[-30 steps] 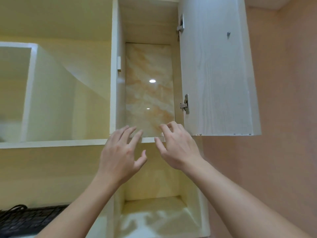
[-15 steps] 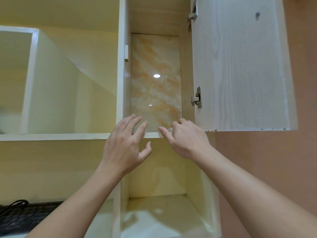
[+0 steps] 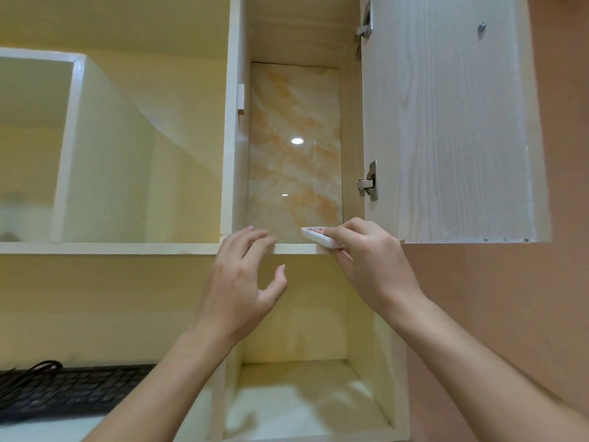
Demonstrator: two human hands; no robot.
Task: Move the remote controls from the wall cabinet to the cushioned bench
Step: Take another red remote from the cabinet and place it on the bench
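Observation:
The wall cabinet (image 3: 294,30) stands open in front of me, its back a marbled orange tile. A white remote control (image 3: 315,236) with red buttons pokes over the front edge of the cabinet's shelf (image 3: 293,248). My right hand (image 3: 366,263) grips its right end, fingers curled over the top. My left hand (image 3: 242,279) hovers just left of it at the shelf edge, fingers spread and holding nothing. The rest of the shelf's surface is hidden from below. The cushioned bench is out of view.
The cabinet's white door (image 3: 452,122) hangs open to the right, close beside my right hand. Open cubbies (image 3: 111,154) lie to the left. A lower compartment (image 3: 302,393) sits under the shelf. A black keyboard (image 3: 63,390) lies at the lower left.
My right hand has taken hold of a white remote and drawn it to the shelf edge; before, no remote showed. My left hand stays spread at the shelf edge.

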